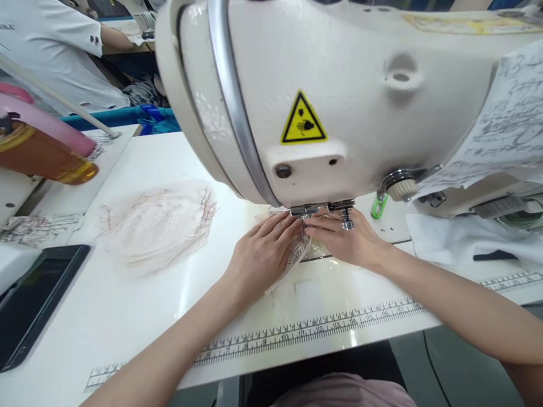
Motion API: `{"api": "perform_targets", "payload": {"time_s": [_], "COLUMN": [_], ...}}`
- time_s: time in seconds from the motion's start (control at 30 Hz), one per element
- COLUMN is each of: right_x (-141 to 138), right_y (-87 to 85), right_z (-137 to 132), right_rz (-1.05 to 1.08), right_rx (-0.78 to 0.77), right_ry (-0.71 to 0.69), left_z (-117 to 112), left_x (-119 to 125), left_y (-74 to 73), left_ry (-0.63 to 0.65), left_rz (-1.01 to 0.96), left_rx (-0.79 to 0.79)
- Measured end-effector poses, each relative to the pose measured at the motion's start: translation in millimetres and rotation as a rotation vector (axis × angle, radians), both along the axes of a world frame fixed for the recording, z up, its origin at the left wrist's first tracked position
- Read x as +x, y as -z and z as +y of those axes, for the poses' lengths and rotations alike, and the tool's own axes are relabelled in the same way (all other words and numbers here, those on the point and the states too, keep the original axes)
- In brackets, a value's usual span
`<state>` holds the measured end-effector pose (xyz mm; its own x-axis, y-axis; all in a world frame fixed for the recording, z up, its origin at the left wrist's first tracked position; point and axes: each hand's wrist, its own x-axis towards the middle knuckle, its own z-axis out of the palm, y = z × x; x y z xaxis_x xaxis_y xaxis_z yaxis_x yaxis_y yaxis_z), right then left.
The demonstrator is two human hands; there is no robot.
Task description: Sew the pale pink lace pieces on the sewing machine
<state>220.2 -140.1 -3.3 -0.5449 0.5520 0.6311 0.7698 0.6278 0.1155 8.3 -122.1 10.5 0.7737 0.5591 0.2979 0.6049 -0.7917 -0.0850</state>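
Observation:
A large white sewing machine (339, 85) fills the upper view, with its presser foot (303, 212) just above the table. My left hand (261, 254) lies flat on a small pale lace piece (297, 257), fingers stretched toward the foot. My right hand (345, 237) rests on the other side of the same piece, fingers together and pointing left to the needle area. Both hands press the lace onto the white table (136, 316). The needle itself is hidden behind the foot and fingers.
A stack of pale lace pieces (155, 226) lies left of the machine. A dark tablet (36, 299) sits at the left edge. A printed ruler (305, 330) runs along the table front. A green clip (378, 206) and white cloth (466, 240) lie at right. Another person in white (55, 51) stands behind.

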Motion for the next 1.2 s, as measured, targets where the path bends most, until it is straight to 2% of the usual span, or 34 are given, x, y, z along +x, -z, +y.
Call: {"api": "perform_targets", "payload": {"time_s": [0.13, 0.27, 0.33, 0.43, 0.5, 0.57, 0.63, 0.7, 0.8, 0.87, 0.93, 1.07, 1.13, 1.2], "right_x": [1, 3, 3, 0, -1, -2, -3, -4, -4, -4, -3, -5, -7, -8], "right_y": [-1.4, -1.6, -2.7, -5.6, -6.8, -6.4, -4.3, -1.5, 1.7, 1.9, 0.5, -4.6, -5.9, -5.5], "right_z": [1, 2, 1, -1, -3, -4, -3, -2, 1, 2, 2, -4, -6, -6], "right_rz": [-0.025, -0.087, -0.102, -0.078, -0.032, 0.020, 0.055, 0.081, 0.126, 0.133, 0.119, 0.109, 0.109, 0.087], "right_rx": [0.009, -0.001, -0.013, -0.059, -0.118, -0.166, -0.179, -0.161, -0.123, -0.115, -0.112, -0.162, -0.202, -0.230], "right_ry": [0.001, 0.006, 0.000, -0.023, -0.056, -0.106, -0.153, -0.187, -0.217, -0.224, -0.213, -0.079, -0.014, -0.026], "left_z": [-3, -16, -25, -40, -50, -56, -56, -49, -27, -12, 0, 6, 4, 2], "left_x": [-4, -27, -44, -60, -61, -56, -48, -41, -29, -21, -14, -6, -6, -7], "left_y": [-15.0, -36.7, -39.0, -30.8, -25.5, -27.1, -36.2, -48.3, -58.4, -55.0, -45.6, -26.2, -21.5, -19.6], "left_ry": [0.038, 0.101, 0.214, 0.311, 0.275, 0.160, 0.023, -0.055, 0.023, 0.144, 0.197, 0.177, 0.165, 0.153], "left_rz": [0.005, -0.047, -0.035, 0.060, 0.038, -0.066, -0.162, -0.184, -0.083, -0.007, 0.037, 0.025, -0.005, -0.026], "left_rx": [0.028, 0.031, 0.051, 0.130, 0.161, 0.076, -0.075, -0.136, -0.078, -0.016, 0.070, 0.177, 0.221, 0.245]}}
